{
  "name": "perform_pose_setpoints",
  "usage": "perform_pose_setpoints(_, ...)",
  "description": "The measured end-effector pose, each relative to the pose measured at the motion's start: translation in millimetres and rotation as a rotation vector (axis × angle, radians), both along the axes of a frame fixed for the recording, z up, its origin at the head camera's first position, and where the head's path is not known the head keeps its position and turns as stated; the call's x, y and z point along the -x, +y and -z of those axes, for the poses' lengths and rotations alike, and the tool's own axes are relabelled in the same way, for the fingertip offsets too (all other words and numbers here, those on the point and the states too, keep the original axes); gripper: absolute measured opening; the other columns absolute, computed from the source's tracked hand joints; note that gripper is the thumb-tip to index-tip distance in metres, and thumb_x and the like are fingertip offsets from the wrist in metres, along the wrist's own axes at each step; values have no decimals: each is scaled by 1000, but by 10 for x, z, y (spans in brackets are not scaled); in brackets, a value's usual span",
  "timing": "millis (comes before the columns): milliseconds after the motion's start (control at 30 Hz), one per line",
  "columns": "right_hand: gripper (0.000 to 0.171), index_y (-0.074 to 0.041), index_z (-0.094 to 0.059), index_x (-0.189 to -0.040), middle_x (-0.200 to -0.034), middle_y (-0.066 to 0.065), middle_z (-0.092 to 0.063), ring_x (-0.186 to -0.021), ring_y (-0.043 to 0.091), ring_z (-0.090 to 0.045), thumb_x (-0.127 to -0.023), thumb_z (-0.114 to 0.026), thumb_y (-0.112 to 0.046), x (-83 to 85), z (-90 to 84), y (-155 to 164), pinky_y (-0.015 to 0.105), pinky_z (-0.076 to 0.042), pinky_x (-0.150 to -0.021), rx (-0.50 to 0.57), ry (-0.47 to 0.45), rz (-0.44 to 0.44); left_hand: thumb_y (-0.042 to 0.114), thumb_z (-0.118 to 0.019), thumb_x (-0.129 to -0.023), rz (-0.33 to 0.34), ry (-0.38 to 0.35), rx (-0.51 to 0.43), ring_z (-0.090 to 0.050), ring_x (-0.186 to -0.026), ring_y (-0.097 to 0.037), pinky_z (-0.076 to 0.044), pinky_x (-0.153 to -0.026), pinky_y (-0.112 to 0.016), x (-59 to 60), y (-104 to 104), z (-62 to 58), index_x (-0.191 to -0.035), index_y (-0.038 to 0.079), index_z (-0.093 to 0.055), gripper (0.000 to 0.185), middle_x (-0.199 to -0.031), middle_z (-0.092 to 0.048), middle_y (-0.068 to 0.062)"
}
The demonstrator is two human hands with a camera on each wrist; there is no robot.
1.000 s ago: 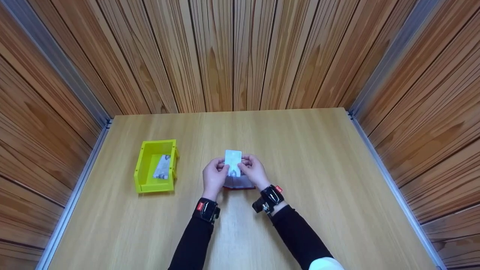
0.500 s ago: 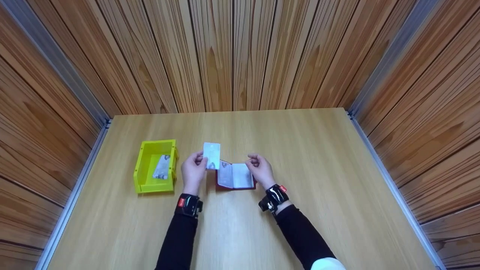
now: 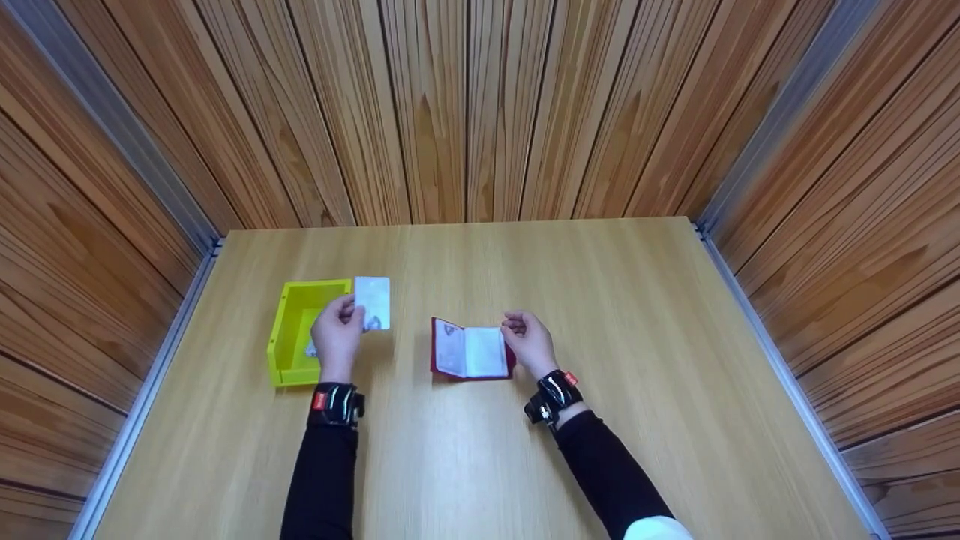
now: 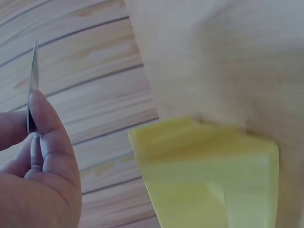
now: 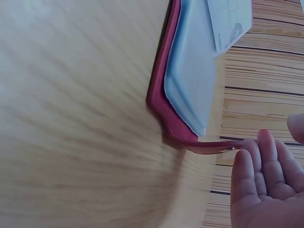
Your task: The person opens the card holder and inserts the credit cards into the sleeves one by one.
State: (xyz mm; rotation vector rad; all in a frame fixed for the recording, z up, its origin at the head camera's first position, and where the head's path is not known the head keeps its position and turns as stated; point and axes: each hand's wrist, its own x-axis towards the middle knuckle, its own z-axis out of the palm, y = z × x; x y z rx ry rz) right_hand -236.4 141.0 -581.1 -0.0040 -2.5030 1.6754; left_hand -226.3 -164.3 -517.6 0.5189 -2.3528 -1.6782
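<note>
On the wooden table (image 3: 600, 300), the left hand (image 3: 337, 337) pinches one white card (image 3: 373, 302) over the one yellow bin's (image 3: 283, 330) 3 o'clock edge. One more card (image 3: 310, 349) lies inside. The right hand (image 3: 529, 342) holds one open red wallet's (image 3: 471, 352) 3 o'clock edge with curled fingers.

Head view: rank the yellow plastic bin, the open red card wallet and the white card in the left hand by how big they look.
1. Yellow plastic bin, largest.
2. Open red card wallet.
3. White card, smallest, though it is held above the table, nearer the camera, so it may look slightly enlarged.
</note>
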Motion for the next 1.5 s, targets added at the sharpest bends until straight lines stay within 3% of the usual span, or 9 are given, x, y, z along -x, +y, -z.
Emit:
perform_pose_setpoints(300,24,10,-62,-110,-98,19,-67,-95,33,-63,-87,-66,2,-13,81,53,41,-52,-88,-51,5,-14,7,-60,-97,-114,26,81,-57,-101,-28,-46,-88,-37,12,-317,-45,-128,-2,-63,32,-111,-65,-20)
perform_pose_setpoints(400,24,10,-63,-109,-98,18,-67,-95,33,-63,-87,-67,1,-23,109,73,41,-52,-88,-84,-10,-21,9,-58,-98,-140,-6,83,-57,-104,-27,-46,-90,-37,4,-424,-60,-131,1,-61,34,-115,-64,-18)
perform_pose_setpoints(667,21,7,-65,-106,-98,15,-66,-95,30,-63,-87,-69,-2,-32,155,104,42,-50,-88,-162,-66,-33,8,-53,-100,-231,-44,145,-58,-114,-30,-45,-97,-41,3,-654,43,-135,1,-58,36,-124,-64,-20)
perform_pose_setpoints(867,21,5,-66,-107,-100,13,-64,-96,28,-61,-89,-69,-5,-33,169,98,41,-49,-89,-188,-130,-32,5,-52,-99,-217,-75,245,-59,-112,-34,-45,-97,-46,0,-684,208,-132,-4,-59,35,-122,-64,-23)
perform_pose_setpoints(1100,21,6,-66,-106,-99,14,-65,-95,30,-62,-88,-69,-5,-42,198,99,42,-49,-89,-199,-86,-49,5,-51,-100,-184,-154,328,-57,-116,-37,-43,-99,-48,4,-672,408,-131,-7,-58,34,-124,-63,-25)
perform_pose_setpoints(1267,22,7,-66,-105,-99,16,-65,-95,31,-62,-87,-69,-5,-54,201,104,43,-49,-88,-215,-53,-60,5,-52,-98,-161,-149,376,-57,-115,-39,-42,-99,-49,17,-668,512,-129,-8,-59,34,-123,-63,-26)
perform_pose_setpoints(1500,22,6,-66,-107,-101,15,-65,-97,30,-62,-89,-69,-6,-46,187,97,42,-49,-89,-221,-95,-49,3,-53,-96,-158,-102,413,-59,-111,-42,-44,-95,-51,18,-646,580,-122,-9,-62,31,-118,-65,-26)
